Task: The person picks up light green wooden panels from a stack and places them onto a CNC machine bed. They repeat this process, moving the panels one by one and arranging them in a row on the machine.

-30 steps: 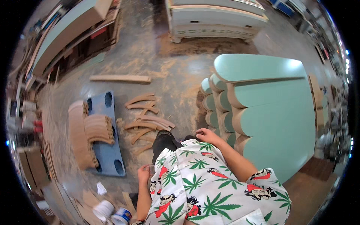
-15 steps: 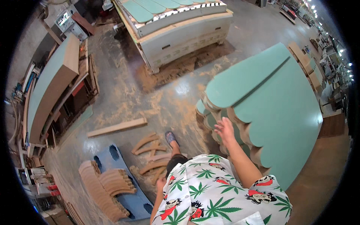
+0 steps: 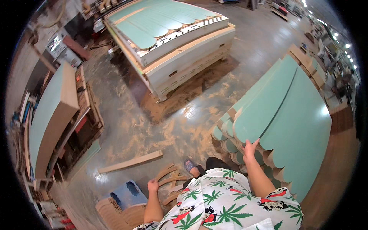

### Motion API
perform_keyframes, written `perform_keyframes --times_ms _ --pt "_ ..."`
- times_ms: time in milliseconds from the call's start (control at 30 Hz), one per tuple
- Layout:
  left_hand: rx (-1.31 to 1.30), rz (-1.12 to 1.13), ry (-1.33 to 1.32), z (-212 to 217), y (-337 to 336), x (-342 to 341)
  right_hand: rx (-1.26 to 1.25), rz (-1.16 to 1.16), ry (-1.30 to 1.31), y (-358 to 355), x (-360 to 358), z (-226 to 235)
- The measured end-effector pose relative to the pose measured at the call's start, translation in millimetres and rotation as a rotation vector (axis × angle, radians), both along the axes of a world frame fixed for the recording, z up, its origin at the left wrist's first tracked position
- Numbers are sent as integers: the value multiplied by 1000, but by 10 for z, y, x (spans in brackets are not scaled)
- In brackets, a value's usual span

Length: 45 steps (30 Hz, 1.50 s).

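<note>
My right hand (image 3: 250, 149) is against the scalloped near edge of a stack of pale green boards, its thumb and fingers apart. It touches the rounded end of the top left board (image 3: 264, 109), beside a narrow dark gap. To the right of that gap lies a wider green board (image 3: 303, 119) with a scalloped edge. Hanging low at my left side, my left hand (image 3: 152, 186) is curled closed with nothing visible in it. Near it on the floor lie curved wooden pieces (image 3: 171, 179).
A long wooden beam (image 3: 131, 161) lies on the dusty floor ahead. Beyond it stands a large white machine bed (image 3: 191, 67) carrying green boards. A thick curved green-topped piece (image 3: 57, 115) rests on a bench at left. Stacked curved wood (image 3: 134, 215) sits by a blue sheet (image 3: 130, 197).
My right hand has come from the air onto the board's edge. The gap between the top boards is narrower. My left hand has swung outward, and my view has shifted.
</note>
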State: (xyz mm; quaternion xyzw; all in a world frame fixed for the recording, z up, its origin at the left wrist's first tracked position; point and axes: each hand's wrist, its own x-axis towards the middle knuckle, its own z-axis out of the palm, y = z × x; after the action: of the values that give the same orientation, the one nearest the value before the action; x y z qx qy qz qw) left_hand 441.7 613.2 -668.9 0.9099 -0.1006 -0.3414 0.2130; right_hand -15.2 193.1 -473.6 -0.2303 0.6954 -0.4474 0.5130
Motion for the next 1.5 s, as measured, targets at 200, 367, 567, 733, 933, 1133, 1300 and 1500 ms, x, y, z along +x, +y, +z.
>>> perform_keyframes --times_ms 200,367,567,733,933,1133,1300,1500 --pt "-269 -284 62 1059 -2649 114 17 -86 114 -30 50 78" --pt "-543 -584 411 1119 -4429 -734 -72 -76 277 46 -102 -455" --pt "-531 -1032 645 1797 -5477 -2099 -65 -92 355 30 8 -103" --pt "-294 -1165 777 2032 -5665 -2734 -89 -114 336 97 -40 -107" --pt "-110 -1276 906 2443 -5894 -2792 -62 -374 43 -117 228 208" --pt "116 -1375 1179 2290 -6334 -2575 86 -587 267 -231 623 -12" --pt "223 -1418 1301 2170 -6463 -2608 160 -440 484 -95 562 -158" --pt "281 -1423 1239 2298 -6534 -2648 152 -415 395 -105 577 -138"
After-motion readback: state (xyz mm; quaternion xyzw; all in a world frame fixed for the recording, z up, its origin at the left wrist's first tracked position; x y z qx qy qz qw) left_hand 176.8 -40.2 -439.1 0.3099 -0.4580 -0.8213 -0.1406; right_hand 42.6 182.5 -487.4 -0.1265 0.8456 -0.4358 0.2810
